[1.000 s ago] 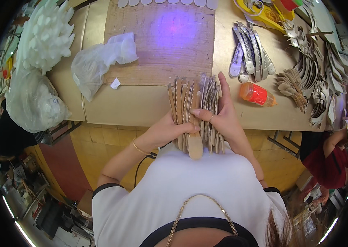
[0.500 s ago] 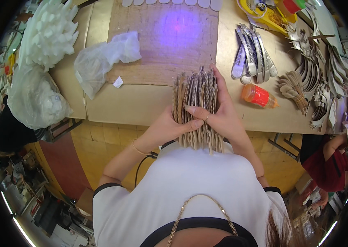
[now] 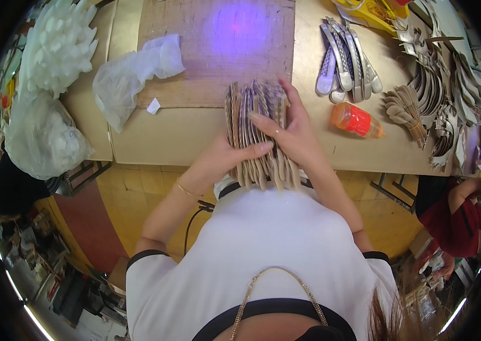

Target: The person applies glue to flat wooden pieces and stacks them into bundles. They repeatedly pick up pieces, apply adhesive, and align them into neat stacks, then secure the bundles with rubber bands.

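Observation:
A thick bundle of thin strap pieces (image 3: 252,113), beige and brown with braided-looking, shiny parts, stands on edge between my two hands above the front edge of the table. My left hand (image 3: 232,154) grips the bundle from its left side, thumb laid across the front. My right hand (image 3: 296,129) closes round its right side, thumb across the front and fingers behind. The rounded lower ends of the straps hang near my white shirt. Most of my fingers are hidden behind the bundle.
On the table are silver straps (image 3: 347,59), an orange bottle with a red label (image 3: 357,120), a tied bundle of beige pieces (image 3: 405,113) and rows of curved straps (image 3: 431,94). Plastic bags (image 3: 138,77) and white pieces (image 3: 58,48) sit left. A co-worker's red sleeve (image 3: 453,233) shows right.
Both hands and the bundle have shifted slightly up and left in the picture. The strap tops look blurred now. My grip stays much the same, and the whole table view has shifted a little.

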Available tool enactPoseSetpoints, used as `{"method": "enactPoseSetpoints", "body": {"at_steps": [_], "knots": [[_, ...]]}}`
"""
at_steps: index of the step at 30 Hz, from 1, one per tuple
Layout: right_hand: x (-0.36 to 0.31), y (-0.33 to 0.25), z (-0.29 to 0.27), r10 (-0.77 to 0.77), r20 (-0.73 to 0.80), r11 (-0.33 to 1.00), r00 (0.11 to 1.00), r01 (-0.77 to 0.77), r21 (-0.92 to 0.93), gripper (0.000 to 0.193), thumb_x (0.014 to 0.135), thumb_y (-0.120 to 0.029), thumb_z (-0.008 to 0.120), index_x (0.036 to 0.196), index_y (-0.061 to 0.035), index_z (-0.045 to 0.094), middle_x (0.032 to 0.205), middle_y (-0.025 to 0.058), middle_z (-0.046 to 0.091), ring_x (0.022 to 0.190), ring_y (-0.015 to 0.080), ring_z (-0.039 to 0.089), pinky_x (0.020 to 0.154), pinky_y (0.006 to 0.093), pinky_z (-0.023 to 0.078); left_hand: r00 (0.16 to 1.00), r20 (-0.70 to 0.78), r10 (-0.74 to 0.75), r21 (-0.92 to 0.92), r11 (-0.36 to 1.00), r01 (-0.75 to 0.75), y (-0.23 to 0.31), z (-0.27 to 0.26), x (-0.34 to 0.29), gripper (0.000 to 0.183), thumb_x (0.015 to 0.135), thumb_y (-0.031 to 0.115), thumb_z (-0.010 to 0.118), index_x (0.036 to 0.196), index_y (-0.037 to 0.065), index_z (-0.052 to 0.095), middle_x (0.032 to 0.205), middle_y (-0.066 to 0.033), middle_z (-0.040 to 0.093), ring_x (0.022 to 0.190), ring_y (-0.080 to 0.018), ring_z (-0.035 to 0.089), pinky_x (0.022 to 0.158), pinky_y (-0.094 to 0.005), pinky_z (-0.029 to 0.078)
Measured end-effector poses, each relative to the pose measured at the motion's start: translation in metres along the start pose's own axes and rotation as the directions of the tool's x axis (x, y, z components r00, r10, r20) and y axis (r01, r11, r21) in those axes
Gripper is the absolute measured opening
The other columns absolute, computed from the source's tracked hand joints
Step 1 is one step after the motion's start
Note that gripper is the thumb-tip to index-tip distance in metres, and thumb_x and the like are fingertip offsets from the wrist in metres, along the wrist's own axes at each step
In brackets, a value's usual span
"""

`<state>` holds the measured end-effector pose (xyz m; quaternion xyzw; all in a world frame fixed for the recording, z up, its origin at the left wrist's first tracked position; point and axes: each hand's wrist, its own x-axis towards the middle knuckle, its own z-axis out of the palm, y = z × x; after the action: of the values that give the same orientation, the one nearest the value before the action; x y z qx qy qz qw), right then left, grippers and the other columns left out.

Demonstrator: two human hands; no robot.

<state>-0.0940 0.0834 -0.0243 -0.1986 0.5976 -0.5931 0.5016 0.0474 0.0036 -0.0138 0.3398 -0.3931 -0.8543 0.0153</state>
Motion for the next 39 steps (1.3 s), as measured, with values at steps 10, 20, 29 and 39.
{"method": "enactPoseSetpoints", "body": {"at_steps": [10,20,29,39], "knots": [[0.029,-0.016,0.008,-0.219,0.089,0.967,0.972,0.228,-0.112,0.085,0.078,-0.013,0.076,0.142,0.0013,0.022,0.123,0.0175,0.055,0.112,0.022,0.056,0.095,0.0339,0.045,0.998,-0.052,0.018,-0.017,1.0,-0.019,0.017,-0.022,0.016,0.052,0.077,0.011,0.077,0.122,0.002,0.051,0.112,-0.0064,0.06,0.102,-0.0144,0.057,0.087,-0.0299,0.049],[-0.017,-0.017,0.012,-0.104,0.082,0.982,0.991,0.115,-0.153,0.071,0.087,-0.012,0.065,0.143,-0.0001,0.023,0.123,0.0167,0.055,0.115,0.0225,0.054,0.098,0.0331,0.041,0.999,0.035,0.018,-0.134,0.991,-0.014,-0.019,-0.017,0.004,0.051,0.079,0.004,0.071,0.125,0.003,0.049,0.113,-0.0055,0.059,0.104,-0.0146,0.056,0.088,-0.0303,0.048],[-0.006,-0.031,-0.017,0.065,0.124,0.998,0.99,-0.068,0.018,0.073,0.086,-0.013,0.068,0.143,-0.0011,0.024,0.128,0.015,0.05,0.115,0.0205,0.051,0.099,0.0318,0.04,0.999,0.045,-0.006,-0.131,0.991,0.011,-0.007,-0.015,0.0,0.047,0.083,0.007,0.065,0.126,0.001,0.048,0.115,-0.0088,0.058,0.107,-0.0196,0.057,0.093,-0.0345,0.047],[-0.02,-0.029,-0.007,-0.251,-0.073,0.897,0.965,0.203,-0.393,0.066,0.081,0.001,0.063,0.138,0.0015,0.03,0.126,0.0152,0.05,0.116,0.0202,0.05,0.098,0.0332,0.041,0.964,-0.166,0.207,0.162,0.97,-0.18,-0.01,0.004,0.005,0.033,0.08,0.006,0.071,0.109,0.0,0.059,0.101,-0.0073,0.066,0.093,-0.0144,0.062,0.083,-0.0299,0.05]]}}
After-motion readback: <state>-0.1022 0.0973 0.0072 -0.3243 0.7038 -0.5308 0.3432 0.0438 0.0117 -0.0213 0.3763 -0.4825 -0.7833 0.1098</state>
